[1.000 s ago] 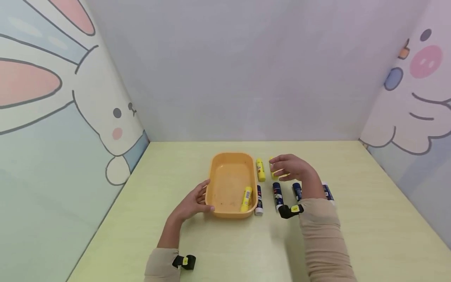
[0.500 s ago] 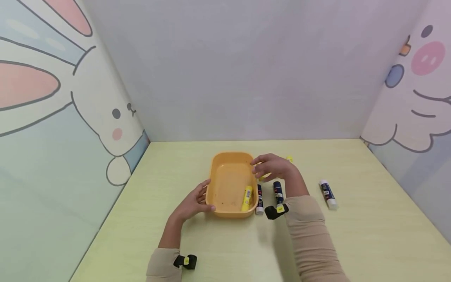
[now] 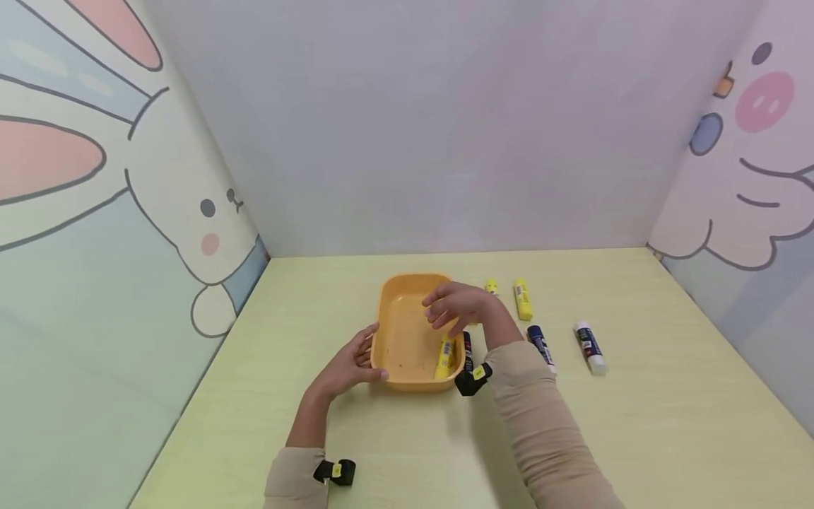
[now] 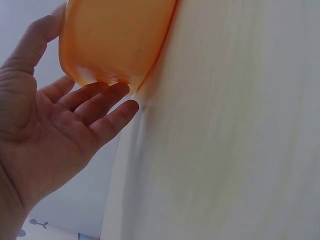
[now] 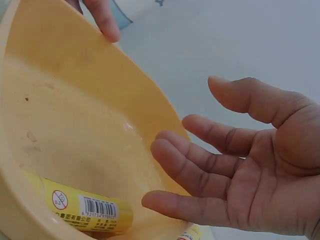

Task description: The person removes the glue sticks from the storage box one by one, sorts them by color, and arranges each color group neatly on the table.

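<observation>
An orange plastic basin (image 3: pixel 400 346) stands on the table with one yellow glue stick (image 3: pixel 444 358) lying in its near right corner. At the basin's left side my left hand (image 3: pixel 346 366) holds it, thumb at the near rim and fingers against the outer wall. My right hand (image 3: pixel 463 305) is over the basin's right rim, fingers loosely bent and apart, palm bare in the right wrist view. Under and beside that hand, a navy glue stick (image 3: pixel 468 348) lies along the basin's right wall, partly hidden by the wrist strap.
Right of the basin lie yellow glue sticks (image 3: pixel 523 300) at the back and navy ones with white ends (image 3: pixel 591 348) nearer. The right arm covers some of them. Walls with cartoon animals border the table (image 3: pixel 318 283) at both sides and the back.
My right hand has moved left from above the glue sticks to over the basin, uncovering sticks on the right. My left hand stays at the basin, which has not visibly moved.
</observation>
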